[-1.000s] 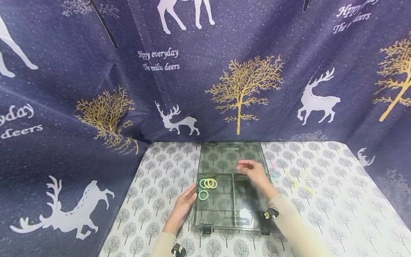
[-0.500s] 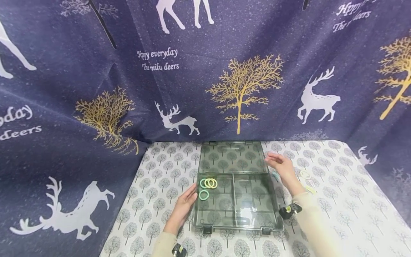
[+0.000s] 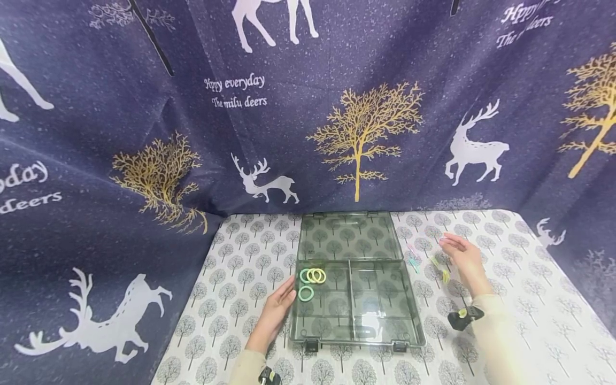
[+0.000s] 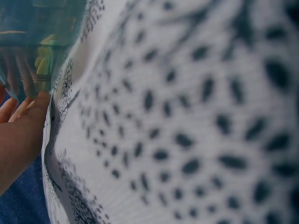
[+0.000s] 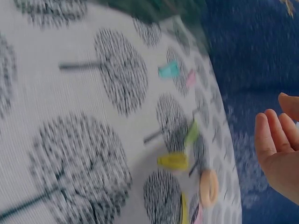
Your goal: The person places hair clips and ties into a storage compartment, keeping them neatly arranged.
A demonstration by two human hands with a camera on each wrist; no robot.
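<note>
A green-tinted clear box (image 3: 329, 331) lies with its lid (image 3: 348, 235) folded back. In its left compartment are green rings (image 3: 306, 293) and overlapping yellow rings (image 3: 316, 276). The left hand (image 3: 273, 314) rests with extended fingers against the box's left wall, also visible in the left wrist view. To the right of the box, the right hand (image 3: 467, 263) hovers over the cloth, fingers loosely bent and holding nothing. In the right wrist view this hand (image 5: 282, 149) is off to the right of a peach ring (image 5: 209, 187) and a yellow clip (image 5: 173, 161).
Right of the box lie a teal clip (image 3: 414, 264), a pink piece (image 3: 411, 248) and small yellow-green pieces (image 3: 445, 276). A tree-print cloth (image 3: 216, 299) covers the table. Behind it hangs a dark blue curtain (image 3: 289, 128) with deer and trees.
The right hand has moved rightward from above the box to over the small pieces on the cloth. The left hand has stayed at the box's left side.
</note>
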